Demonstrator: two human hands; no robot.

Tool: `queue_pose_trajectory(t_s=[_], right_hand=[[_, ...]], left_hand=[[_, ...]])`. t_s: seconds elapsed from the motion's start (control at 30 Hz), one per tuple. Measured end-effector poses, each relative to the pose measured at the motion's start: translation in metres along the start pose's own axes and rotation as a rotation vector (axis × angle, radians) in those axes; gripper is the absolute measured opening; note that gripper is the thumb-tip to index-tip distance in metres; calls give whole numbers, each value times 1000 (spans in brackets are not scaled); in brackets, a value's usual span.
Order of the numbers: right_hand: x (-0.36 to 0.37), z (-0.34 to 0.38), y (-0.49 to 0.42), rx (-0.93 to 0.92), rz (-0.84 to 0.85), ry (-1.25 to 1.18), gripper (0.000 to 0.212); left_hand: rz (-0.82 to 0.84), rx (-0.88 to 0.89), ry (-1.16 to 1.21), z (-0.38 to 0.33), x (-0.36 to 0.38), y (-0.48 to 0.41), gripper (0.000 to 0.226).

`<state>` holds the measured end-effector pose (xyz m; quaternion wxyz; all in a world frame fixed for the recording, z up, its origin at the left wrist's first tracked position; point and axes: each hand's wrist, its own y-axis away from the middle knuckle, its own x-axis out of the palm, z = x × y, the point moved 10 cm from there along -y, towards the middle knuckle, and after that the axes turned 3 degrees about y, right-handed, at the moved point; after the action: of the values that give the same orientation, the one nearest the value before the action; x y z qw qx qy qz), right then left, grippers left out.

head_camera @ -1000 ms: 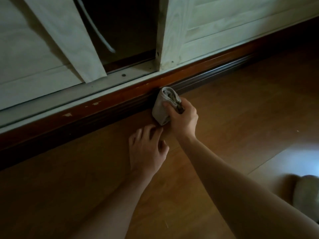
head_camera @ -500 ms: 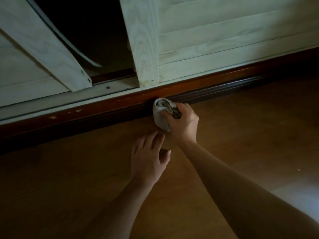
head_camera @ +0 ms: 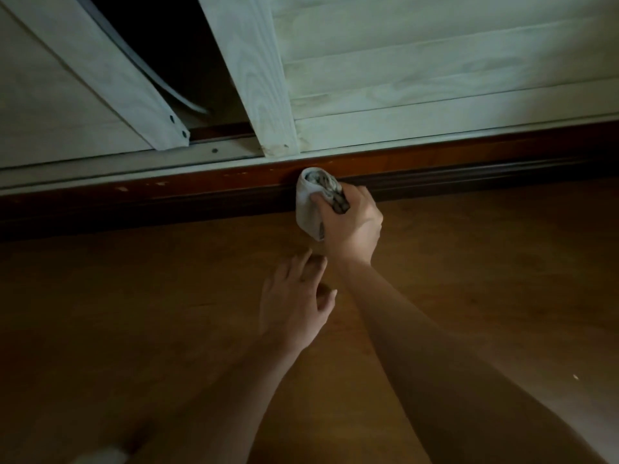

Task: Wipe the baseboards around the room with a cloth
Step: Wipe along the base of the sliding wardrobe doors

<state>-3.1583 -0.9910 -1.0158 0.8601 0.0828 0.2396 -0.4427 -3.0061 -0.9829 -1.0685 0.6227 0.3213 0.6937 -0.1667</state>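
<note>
At the far edge of the floor point(head_camera: 134, 296), under the pale sliding door point(head_camera: 435, 78): wiping in mid-run.

The right hand point(head_camera: 351, 226) was clenched round a bunched grey cloth point(head_camera: 310, 209), pressing it to the dark baseboard point(head_camera: 201, 192), arm stretched forward. The left hand point(head_camera: 294, 306) lay just behind it with fingers loose and spread, holding nothing, low over the floor. Long board ran on to either side, so I judged much remained, though nothing showed which stretch was clean.
</note>
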Motion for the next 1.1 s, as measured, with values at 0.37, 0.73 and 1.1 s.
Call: queue_pose_trajectory(t_s=[0.37, 0.73, 1.1], right_hand=[[-16, -2, -12, -103, -13, 134, 27], [-13, -7, -7, -95, -43, 119, 24], [-42, -33, -15, 28, -120, 134, 26]], left_hand=[[-130, 173, 107, 5, 10, -15, 53], [-113, 186, 96, 6, 16, -19, 55], [-129, 175, 90, 8, 18, -22, 53]])
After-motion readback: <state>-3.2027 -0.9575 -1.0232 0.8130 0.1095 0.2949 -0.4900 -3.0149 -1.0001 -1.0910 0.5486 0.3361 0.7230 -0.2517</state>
